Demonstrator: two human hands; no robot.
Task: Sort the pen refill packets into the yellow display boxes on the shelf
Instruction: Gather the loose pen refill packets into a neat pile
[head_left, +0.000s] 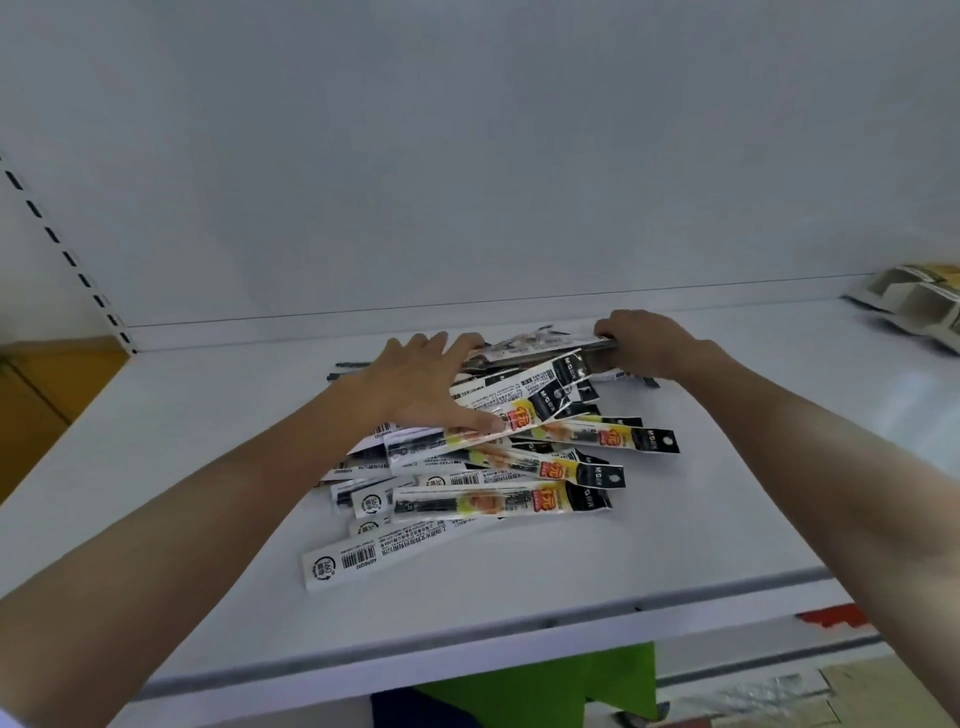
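A loose pile of pen refill packets (498, 467) lies in the middle of the white shelf (701, 493); they are long, narrow and white, with barcodes, yellow-red labels and black ends. My left hand (415, 379) lies spread on the pile's left top, its thumb pressing a packet. My right hand (649, 343) is at the far right of the pile, its fingers curled round a small bunch of packets (545, 348) lifted slightly off the heap. The display boxes (919, 301), white inside with yellowish tops, stand at the far right edge, partly cut off.
The shelf's white back wall (467, 182) rises close behind the pile. A slotted upright (67, 254) runs up at the left. Below the front edge (467, 639) show a green sheet (545, 686) and a lower shelf with a red tag (831, 618).
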